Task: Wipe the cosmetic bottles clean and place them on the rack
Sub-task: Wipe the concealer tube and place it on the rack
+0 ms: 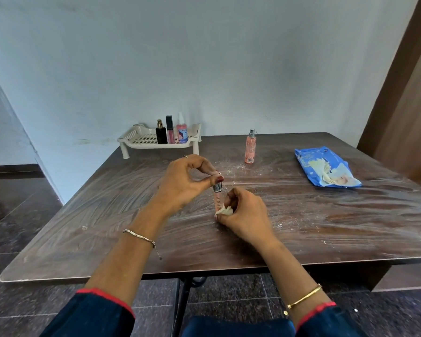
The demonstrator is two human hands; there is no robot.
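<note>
A slim pink lip gloss tube (217, 197) with a dark cap stands upright at the table's middle. My left hand (185, 182) pinches its cap from above. My right hand (244, 211) presses a crumpled white wipe (224, 210) against the tube's lower end. At the back left stands a cream rack (141, 138) holding a black perfume bottle (161, 133), a dark-capped gloss tube (170, 130) and a pink spray bottle (181, 130). A tall peach spray bottle (250, 147) stands alone on the table right of the rack.
A blue pack of wet wipes (326, 167) lies at the right of the dark wooden table (326, 227), whose top is streaked with white powder. A wall runs behind the rack. The table's near edge is just below my forearms.
</note>
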